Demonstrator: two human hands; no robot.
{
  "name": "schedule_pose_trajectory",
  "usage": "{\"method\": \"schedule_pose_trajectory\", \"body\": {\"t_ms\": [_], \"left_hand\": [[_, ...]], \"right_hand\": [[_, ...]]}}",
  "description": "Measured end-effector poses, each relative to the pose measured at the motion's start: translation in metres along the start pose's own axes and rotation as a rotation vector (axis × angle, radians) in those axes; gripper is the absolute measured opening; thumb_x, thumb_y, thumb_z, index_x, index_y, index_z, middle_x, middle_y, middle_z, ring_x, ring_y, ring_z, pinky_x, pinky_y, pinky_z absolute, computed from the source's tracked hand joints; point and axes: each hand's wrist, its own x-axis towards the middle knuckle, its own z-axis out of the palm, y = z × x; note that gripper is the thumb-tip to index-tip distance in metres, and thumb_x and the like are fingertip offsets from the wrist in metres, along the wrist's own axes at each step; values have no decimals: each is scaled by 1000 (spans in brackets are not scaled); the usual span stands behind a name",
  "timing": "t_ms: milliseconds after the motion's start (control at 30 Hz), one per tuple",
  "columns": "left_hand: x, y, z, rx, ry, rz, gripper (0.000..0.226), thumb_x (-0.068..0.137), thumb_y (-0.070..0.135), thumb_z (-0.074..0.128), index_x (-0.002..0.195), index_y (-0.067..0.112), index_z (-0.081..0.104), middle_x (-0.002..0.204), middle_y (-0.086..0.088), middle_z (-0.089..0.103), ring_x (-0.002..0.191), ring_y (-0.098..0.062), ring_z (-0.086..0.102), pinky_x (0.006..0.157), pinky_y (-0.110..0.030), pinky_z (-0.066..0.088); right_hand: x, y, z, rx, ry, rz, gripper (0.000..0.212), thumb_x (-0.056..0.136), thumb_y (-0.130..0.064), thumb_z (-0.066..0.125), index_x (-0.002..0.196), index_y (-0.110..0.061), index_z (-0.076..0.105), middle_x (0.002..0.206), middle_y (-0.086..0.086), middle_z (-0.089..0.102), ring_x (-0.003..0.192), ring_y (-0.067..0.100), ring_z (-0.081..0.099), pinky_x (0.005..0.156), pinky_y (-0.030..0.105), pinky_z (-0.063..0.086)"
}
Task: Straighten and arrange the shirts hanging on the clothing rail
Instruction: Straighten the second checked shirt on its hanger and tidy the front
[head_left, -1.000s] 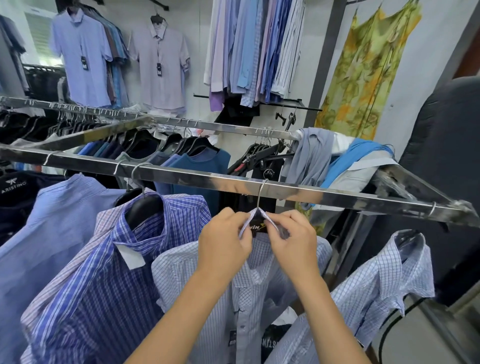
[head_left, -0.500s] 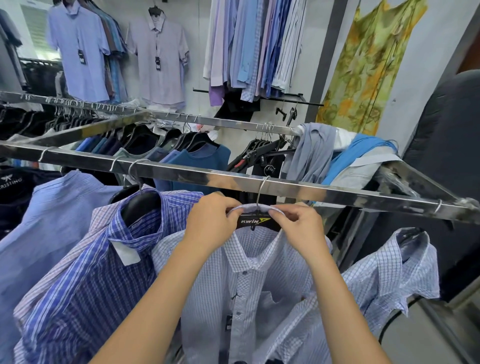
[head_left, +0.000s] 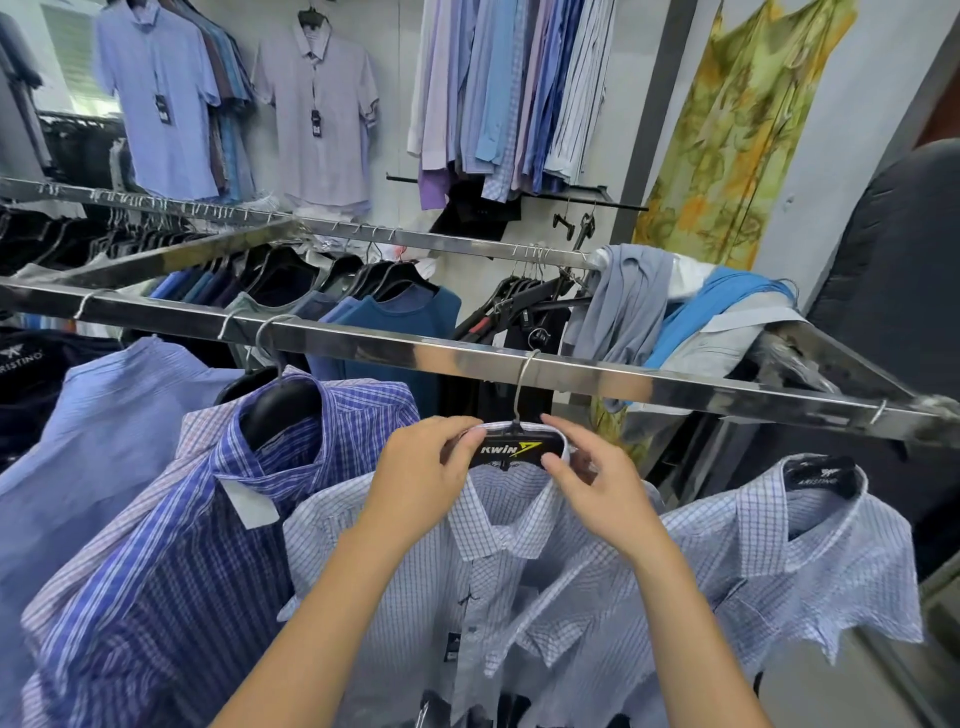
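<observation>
1. Checked shirt (head_left: 498, 571) hangs from the near rail (head_left: 649, 382) at about its middle, on a black hanger (head_left: 511, 448) whose wire hook loops over the bar.
2. Its collar is wrapped round the hanger's neck, and its front faces the person.
3. Left hand (head_left: 421, 478) grips the collar at the hanger's left end. The thumb and curled fingers pinch the cloth.
4. Right hand (head_left: 597, 488) holds the collar at the hanger's right end. The forefinger lies on top and the thumb underneath, pinching the cloth, and the other fingers are loosely bent.
5. Just to the left hangs a striped shirt (head_left: 208, 571) in blue, tilted, with its shoulder touching the checked shirt's sleeve.
6. Further left is a pale blue shirt (head_left: 104, 441).
7. To the right, a second check shirt (head_left: 810, 561) hangs lower on its own black hanger, its sleeve overlapping the held one.
8. Behind, a far rail (head_left: 441, 240) carries dark tops, and loose grey and blue clothes (head_left: 675, 312) are heaped over its right end.
</observation>
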Motion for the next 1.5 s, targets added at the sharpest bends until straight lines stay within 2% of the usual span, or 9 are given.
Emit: {"method": "schedule_pose_trajectory", "body": {"t_ms": [200, 433, 633, 800, 967, 1100, 1267, 1367, 1500], "left_hand": [[-2, -11, -9, -261, -175, -59, 31, 95, 22, 67, 124, 30, 69, 106, 16, 73, 78, 10, 62, 70, -8, 45], [6, -17, -13, -63, -233, -51, 16, 98, 27, 62, 111, 29, 71, 91, 12, 73, 83, -6, 65, 79, -30, 53], [7, -26, -26, -234, -242, -85, 31, 90, 12, 73, 117, 26, 74, 99, 22, 74, 97, 5, 68, 90, -20, 54], [4, -33, -20, -281, -158, -164, 28, 89, 7, 72, 106, 29, 76, 81, 35, 69, 90, 11, 68, 85, -10, 49], [5, -35, -18, -232, -138, -192, 25, 91, 15, 71, 113, 26, 75, 98, 23, 73, 92, 13, 65, 83, -3, 45], [-1, -35, -18, -117, -181, -112, 33, 93, 21, 69, 125, 32, 68, 111, 18, 73, 95, -5, 71, 89, -25, 56], [0, -31, -19, -79, -186, -96, 30, 94, 18, 68, 124, 22, 70, 109, 14, 73, 94, 7, 63, 87, -8, 45], [2, -32, -19, -42, -213, -89, 30, 97, 20, 65, 126, 22, 70, 112, 11, 74, 98, 0, 63, 88, -11, 44], [-12, -31, -13, 142, -72, 143, 40, 91, 21, 71, 131, 24, 65, 118, 10, 69, 107, -9, 62, 95, -26, 50]], "right_hand": [[4, 14, -1, 92, 20, 51, 30, 102, -30, 56, 122, -50, 67, 96, 8, 73, 82, 26, 64, 87, 50, 57], [4, 28, 2, -18, -30, 121, 33, 101, -36, 55, 132, -32, 64, 107, -17, 69, 97, 6, 61, 97, 49, 54], [-1, 25, -8, 32, -78, 91, 35, 98, -16, 63, 131, -26, 67, 111, -12, 75, 102, 4, 67, 91, 29, 53], [2, 26, -2, 21, 37, 138, 28, 95, -16, 67, 121, -21, 74, 113, -12, 75, 111, 5, 67, 103, 42, 52], [4, 12, -9, -75, -54, 122, 23, 99, -17, 61, 116, -25, 75, 97, -20, 75, 97, -5, 66, 95, 32, 54], [1, 14, -13, -99, -107, 130, 32, 102, -19, 58, 133, -22, 64, 85, -31, 63, 60, -20, 53, 66, 11, 38], [-3, 14, -18, -138, -162, 151, 36, 104, -20, 54, 138, -27, 61, 58, -27, 57, 50, -7, 50, 54, 13, 44], [-3, 9, -22, -176, -216, 155, 34, 105, -24, 51, 136, -35, 60, 70, 8, 65, 51, 11, 47, 57, 38, 55], [-14, 5, -18, -239, -61, 68, 41, 97, -29, 65, 137, -37, 59, 121, -18, 67, 88, -10, 60, 92, 26, 52]]}}
